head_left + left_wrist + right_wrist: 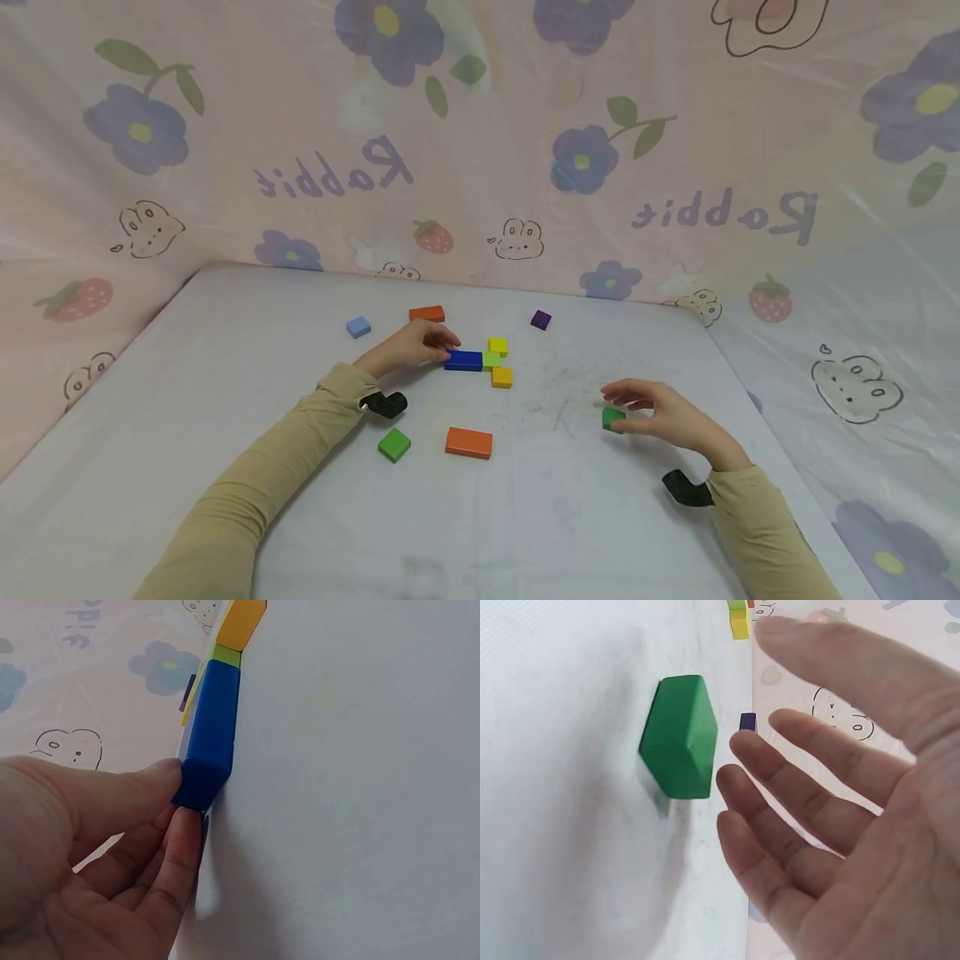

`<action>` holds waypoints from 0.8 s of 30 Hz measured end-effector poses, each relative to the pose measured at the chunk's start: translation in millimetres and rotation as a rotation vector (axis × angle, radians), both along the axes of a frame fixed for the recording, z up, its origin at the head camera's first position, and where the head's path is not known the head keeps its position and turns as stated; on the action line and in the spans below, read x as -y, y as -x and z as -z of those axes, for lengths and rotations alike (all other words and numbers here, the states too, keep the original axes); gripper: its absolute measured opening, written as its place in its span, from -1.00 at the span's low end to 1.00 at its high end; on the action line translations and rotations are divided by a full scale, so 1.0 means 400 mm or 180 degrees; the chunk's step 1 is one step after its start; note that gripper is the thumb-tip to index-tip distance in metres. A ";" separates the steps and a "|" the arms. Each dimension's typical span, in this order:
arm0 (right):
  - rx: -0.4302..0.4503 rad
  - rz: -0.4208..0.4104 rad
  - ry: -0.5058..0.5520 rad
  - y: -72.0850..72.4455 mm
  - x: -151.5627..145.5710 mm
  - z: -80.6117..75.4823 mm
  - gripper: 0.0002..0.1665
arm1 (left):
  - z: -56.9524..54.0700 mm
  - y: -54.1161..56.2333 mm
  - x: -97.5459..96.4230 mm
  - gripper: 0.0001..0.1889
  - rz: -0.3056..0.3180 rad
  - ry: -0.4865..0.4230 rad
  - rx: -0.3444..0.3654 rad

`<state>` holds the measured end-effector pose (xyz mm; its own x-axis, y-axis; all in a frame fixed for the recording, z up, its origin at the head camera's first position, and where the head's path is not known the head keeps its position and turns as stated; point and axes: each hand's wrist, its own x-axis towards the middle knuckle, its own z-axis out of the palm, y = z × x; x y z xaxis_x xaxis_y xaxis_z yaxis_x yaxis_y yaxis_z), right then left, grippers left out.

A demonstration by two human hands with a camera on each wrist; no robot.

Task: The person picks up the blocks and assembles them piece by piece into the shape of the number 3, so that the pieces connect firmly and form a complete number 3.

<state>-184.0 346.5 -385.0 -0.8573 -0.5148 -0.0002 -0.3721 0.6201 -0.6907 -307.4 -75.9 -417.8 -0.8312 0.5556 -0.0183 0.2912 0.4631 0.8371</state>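
Note:
In the head view a dark blue rectangular block [463, 361] lies end to end with a light green block [491, 361]. A yellow block [498, 347] stands behind the light green one, and an orange-yellow block [502, 377] in front of it. My left hand [412, 346] pinches the blue block's left end, thumb on one side, as the left wrist view shows. To the right, my right hand [660, 412] is spread around a green block [613, 419]. In the right wrist view its fingers [750, 802] are apart from the green block [679, 739].
Orange blocks lie at the back [427, 314] and front [468, 443]. A light blue block [358, 327] sits at back left, a purple block [541, 320] at back right, and another green block [394, 445] at front left. A printed cloth [480, 167] rises behind the white table [555, 517].

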 end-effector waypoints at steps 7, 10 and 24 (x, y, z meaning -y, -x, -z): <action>0.0095 -0.0059 -0.0031 -0.005 0.002 0.000 -0.36 | -0.001 -0.001 0.000 -0.73 -0.0020 0.0026 -0.0004; 0.0095 -0.0091 -0.0057 -0.005 0.003 0.001 -0.36 | 0.001 0.000 0.000 -0.74 -0.0015 0.0034 -0.0021; 0.0097 -0.0085 -0.0227 -0.001 0.001 0.019 -0.45 | 0.001 0.001 -0.003 -0.74 -0.0042 0.0024 0.0004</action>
<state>-183.4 346.0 -392.4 -0.8424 -0.5351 -0.0636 -0.3685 0.6582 -0.6565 -307.8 -74.8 -418.4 -0.8384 0.5445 -0.0235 0.2839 0.4731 0.8340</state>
